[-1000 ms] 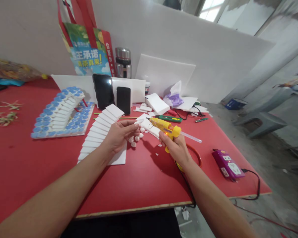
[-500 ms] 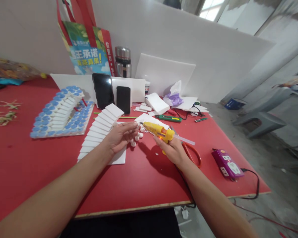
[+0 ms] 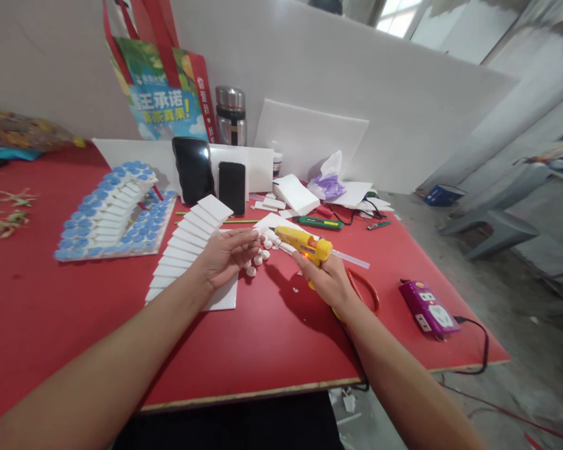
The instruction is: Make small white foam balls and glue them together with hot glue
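My right hand [image 3: 326, 275] is wrapped round the handle of a yellow hot glue gun [image 3: 303, 242], with a glue stick [image 3: 351, 259] protruding from its back. The nozzle points left, a short gap from the fingertips of my left hand [image 3: 229, 255]. Thumb and forefinger of that hand pinch a small white piece, mostly hidden by the fingers. Several small white round pieces [image 3: 258, 257] lie on the table below. Under my left wrist stands a fanned stair of white foam-board strips [image 3: 187, 236] on a white base sheet [image 3: 225, 297].
A model covered in blue-and-white caps [image 3: 89, 219] stands left on the red table [image 3: 253, 350]. Two phones [image 3: 231, 187] lean at the back. A green cutter [image 3: 319, 222], red-handled pliers [image 3: 368, 290] and a purple power strip [image 3: 429, 309] lie to the right.
The glue gun has shifted slightly right, its nozzle drawing away from my left fingertips. My left hand keeps its pinch, almost unmoved.
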`<state>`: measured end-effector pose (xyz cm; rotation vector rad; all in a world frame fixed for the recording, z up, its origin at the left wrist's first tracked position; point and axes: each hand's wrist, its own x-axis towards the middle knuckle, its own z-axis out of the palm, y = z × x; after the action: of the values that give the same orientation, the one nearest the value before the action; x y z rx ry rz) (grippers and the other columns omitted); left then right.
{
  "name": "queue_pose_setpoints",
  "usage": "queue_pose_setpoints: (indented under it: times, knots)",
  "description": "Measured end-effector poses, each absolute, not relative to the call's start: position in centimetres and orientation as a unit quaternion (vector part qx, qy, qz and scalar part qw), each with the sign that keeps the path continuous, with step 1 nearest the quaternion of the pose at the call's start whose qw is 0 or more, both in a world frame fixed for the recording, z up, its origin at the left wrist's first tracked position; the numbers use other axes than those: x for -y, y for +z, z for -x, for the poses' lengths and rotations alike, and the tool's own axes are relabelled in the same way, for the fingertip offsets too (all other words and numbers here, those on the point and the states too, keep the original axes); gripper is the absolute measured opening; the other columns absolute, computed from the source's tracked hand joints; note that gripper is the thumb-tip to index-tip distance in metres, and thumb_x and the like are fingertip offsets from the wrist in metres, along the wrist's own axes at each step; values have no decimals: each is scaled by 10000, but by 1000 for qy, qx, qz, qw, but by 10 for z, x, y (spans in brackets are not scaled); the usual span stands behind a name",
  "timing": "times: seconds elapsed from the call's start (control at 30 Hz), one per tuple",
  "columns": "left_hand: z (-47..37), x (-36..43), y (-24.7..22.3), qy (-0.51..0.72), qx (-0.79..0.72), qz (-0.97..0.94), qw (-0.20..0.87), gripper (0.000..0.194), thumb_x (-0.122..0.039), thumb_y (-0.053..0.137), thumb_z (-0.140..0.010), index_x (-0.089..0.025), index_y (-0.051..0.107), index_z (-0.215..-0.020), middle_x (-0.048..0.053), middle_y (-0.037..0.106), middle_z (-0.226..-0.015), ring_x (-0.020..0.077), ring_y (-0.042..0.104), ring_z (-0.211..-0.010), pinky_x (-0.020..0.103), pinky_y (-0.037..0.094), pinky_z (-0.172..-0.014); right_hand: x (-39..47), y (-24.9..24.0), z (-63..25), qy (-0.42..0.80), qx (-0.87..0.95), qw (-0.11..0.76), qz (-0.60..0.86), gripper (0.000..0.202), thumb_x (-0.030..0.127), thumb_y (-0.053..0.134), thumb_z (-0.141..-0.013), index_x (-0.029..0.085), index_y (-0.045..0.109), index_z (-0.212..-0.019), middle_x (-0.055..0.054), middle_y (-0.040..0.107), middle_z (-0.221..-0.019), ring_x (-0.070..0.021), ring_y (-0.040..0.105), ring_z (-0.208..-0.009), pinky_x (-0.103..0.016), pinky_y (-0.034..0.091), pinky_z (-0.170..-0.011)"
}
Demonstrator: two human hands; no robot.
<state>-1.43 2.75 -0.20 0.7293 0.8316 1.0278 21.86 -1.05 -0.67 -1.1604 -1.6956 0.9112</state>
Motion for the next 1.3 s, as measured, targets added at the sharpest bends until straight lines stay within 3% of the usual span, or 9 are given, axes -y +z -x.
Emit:
queue_pose_setpoints:
  times: [0.2,0.43,0.7,1.03,1.3]
  knots:
    - [15,-28,-3,472,-379,-333,723,237,-272,892,-740,-94,772,-843,74,715,-645,226,703,-558,296,552,-395,7,-11,-220,352,660,447,490,440,634,658,-953,219,764,-851,-17,572,-582,-205,576,-623,-305,430,-569]
    - [13,-26,-3,476,-380,-354,710,312,-331,953,-673,-121,758,-797,63,712,-671,213,688,-558,282,522,-364,7,0,-237,289,641,465,538,519,635,633,-950,202,642,-665,-21,606,-631,-171,551,-621,-309,435,-607]
    - [9,-22,3,493,-396,-359,686,366,-357,993,-611,-143,756,-790,30,665,-623,200,674,-558,270,495,-390,-14,-14,-329,205,598,425,648,468,649,647,-890,200,729,-787,-91,747,-826,-262,670,-787,-418,508,-772]
    - [4,-14,2,505,-416,-401,641,328,-307,965,-644,-168,760,-859,64,740,-765,159,641,-593,245,442,-416,-8,-42,-377,178,577,330,726,521,704,649,-827,224,569,-639,-12,523,-568,-171,446,-562,-323,325,-547]
    - [4,-13,1,519,-402,-426,623,311,-284,971,-624,-173,737,-795,37,716,-700,147,623,-570,241,455,-434,2,-36,-379,93,579,249,771,577,789,648,-779,226,579,-672,-55,601,-592,-227,556,-591,-353,395,-601]
